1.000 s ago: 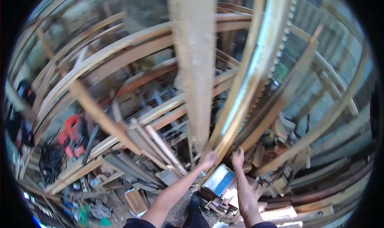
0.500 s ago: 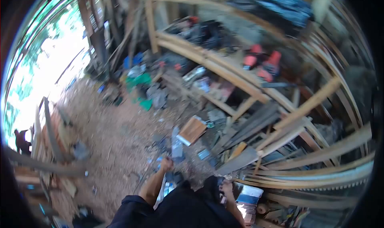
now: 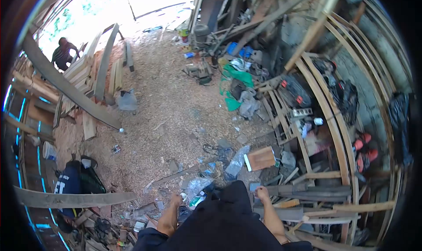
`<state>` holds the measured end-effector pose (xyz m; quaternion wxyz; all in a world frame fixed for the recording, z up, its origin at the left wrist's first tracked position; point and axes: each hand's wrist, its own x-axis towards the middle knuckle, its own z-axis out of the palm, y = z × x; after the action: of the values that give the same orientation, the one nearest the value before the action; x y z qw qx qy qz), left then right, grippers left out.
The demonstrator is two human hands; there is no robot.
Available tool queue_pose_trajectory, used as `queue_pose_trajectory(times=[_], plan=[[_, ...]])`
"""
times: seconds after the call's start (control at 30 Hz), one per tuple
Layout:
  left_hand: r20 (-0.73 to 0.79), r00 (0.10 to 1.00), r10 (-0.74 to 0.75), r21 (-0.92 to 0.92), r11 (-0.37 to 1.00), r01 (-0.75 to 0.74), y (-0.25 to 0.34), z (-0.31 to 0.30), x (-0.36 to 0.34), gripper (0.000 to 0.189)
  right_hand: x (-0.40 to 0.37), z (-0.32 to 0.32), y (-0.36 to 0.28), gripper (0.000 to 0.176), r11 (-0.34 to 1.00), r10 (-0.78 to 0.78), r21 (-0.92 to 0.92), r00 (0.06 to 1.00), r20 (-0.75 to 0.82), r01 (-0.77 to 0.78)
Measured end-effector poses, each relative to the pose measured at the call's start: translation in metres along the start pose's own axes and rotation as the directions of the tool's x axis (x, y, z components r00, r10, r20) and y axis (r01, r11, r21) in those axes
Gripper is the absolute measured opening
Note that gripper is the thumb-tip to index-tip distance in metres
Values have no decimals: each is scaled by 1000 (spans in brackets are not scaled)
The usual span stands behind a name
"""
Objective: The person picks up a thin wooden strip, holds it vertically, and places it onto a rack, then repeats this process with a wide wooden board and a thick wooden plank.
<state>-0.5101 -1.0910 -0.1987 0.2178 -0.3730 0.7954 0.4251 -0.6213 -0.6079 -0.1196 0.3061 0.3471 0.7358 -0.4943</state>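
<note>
My left hand (image 3: 176, 200) hangs low beside my dark clothing, its fingers curled in with nothing visible in them. Under it lies ground littered with scraps, and clear plastic wrapping (image 3: 198, 187) is just to its right. On the other side, my right hand (image 3: 262, 192) is also curled closed, no object showing in it. It appears near a small grey-blue square piece (image 3: 254, 186) and the ends of stacked grey boards (image 3: 316, 193). Farther out, a brown wooden panel (image 3: 260, 158) with a pale edge lies beside a clear plastic bag (image 3: 237, 164).
A person (image 3: 63, 55) is among planks at the far left. A long curved plank (image 3: 70, 84) and another plank (image 3: 74, 199) jut in from the left. Wooden shelf rails (image 3: 327, 119) run along the right. Wood shavings cover the floor (image 3: 176, 106); green netting (image 3: 233, 103) lies ahead.
My view has swung left, bringing more floor and the person into sight. My right hand has moved away from my dark clothing and now hangs farther out.
</note>
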Motion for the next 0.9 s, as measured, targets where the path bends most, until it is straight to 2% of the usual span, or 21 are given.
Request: queue_pose_trajectory(times=[0.07,0.1,0.13,0.17,0.2,0.23,0.27,0.3,0.33,0.37,0.4,0.47,0.5,0.6,0.63,0.67,0.73,0.8,0.83,0.87,0.9], plan=[[38,997,-62,144,988,55,49,-31,-51,24,12,10,-31,20,999,1,-46,999,44,1],[22,997,-77,124,990,74,42,-28,-37,24,19,17,-43,21,997,20,-72,997,77,-15],[162,978,-135,165,980,108,31,-22,-17,24,28,25,-55,21,996,14,-94,995,98,-5],[296,935,-193,207,969,134,22,-19,2,23,40,29,-67,22,981,95,-181,984,149,-67],[282,937,-208,189,969,158,25,-19,17,23,55,31,-75,23,954,180,-272,965,189,-124],[313,921,-231,-124,952,281,34,-21,32,23,100,37,-58,17,927,77,-376,981,180,-4],[348,907,-236,-420,826,376,45,-23,49,23,128,44,-60,17,919,75,-394,977,197,10],[338,908,-246,-438,813,383,57,-29,67,23,152,50,-67,18,916,102,-402,960,260,12],[257,947,-194,-526,794,306,73,-38,89,24,173,58,-86,19,912,128,-409,939,320,15],[167,975,-148,-600,770,220,90,-49,112,26,195,70,-106,20,833,108,-546,940,325,93],[155,975,-160,-611,760,222,109,-62,134,26,211,83,-131,20,824,108,-557,935,338,106],[-8,989,-145,-707,701,97,151,-84,167,25,232,111,-197,19,860,114,-501,918,379,100],[-74,989,-130,-695,718,42,168,-93,184,25,234,126,-238,19,864,116,-497,927,357,83],[1,992,-128,-689,718,93,230,-127,218,26,242,171,-357,18,898,41,-418,922,385,135],[-5,989,-145,-534,837,120,258,-141,227,28,253,189,-394,17,930,-60,-304,900,431,208],[-6,991,-136,-542,833,111,281,-153,246,28,261,204,-425,16,943,-156,-193,872,464,271],[-96,995,16,-445,894,-57,299,-163,269,28,265,228,-496,16,819,-267,-361,853,450,446],[-105,993,-44,-504,863,-15,324,-179,271,27,240,244,-559,17,837,-301,-309,852,429,451],[-97,993,-69,-591,807,-2,330,-189,278,27,254,256,-567,17,834,-302,-309,847,437,456],[-89,992,-88,-670,742,6,337,-201,287,27,269,269,-579,18,815,-348,-275,811,470,509],[-81,986,-144,-650,757,57,348,-215,287,26,282,279,-590,19,793,-392,-242,773,499,559]])
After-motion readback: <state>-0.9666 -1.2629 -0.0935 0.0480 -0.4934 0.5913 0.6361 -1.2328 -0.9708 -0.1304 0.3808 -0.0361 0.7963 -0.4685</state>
